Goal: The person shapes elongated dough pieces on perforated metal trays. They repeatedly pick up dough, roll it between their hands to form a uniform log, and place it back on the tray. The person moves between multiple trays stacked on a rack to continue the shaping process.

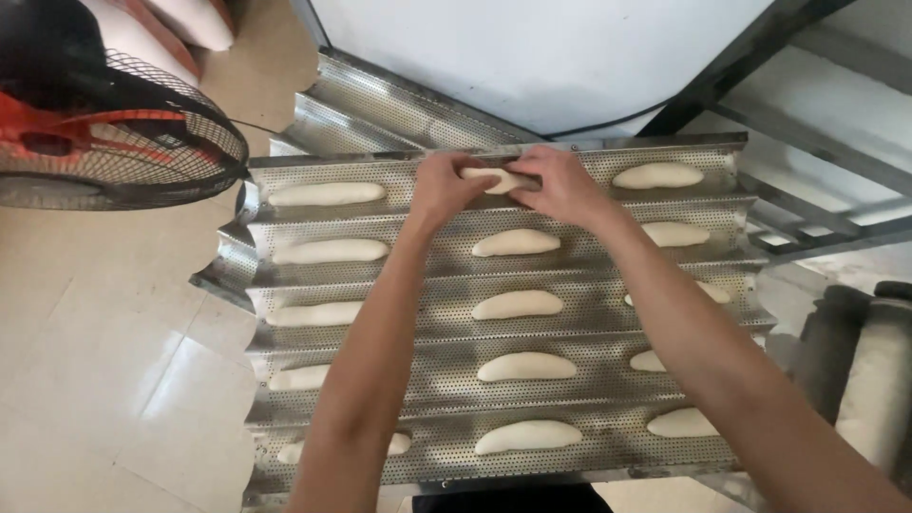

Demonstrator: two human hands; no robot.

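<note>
- Left hand [442, 190] and right hand [562, 185] both pinched on one dough piece [496, 179], far middle channel of perforated metal tray [589, 323].
- Other dough pieces lined in three columns across tray channels.
- Fan [104, 123] far left.

Single view: your head camera looks steeply down and forward along both forearms, close over the perforated corrugated baking tray [589, 318]. Tray fills most of the frame; tiled floor [104, 342] at left.
</note>
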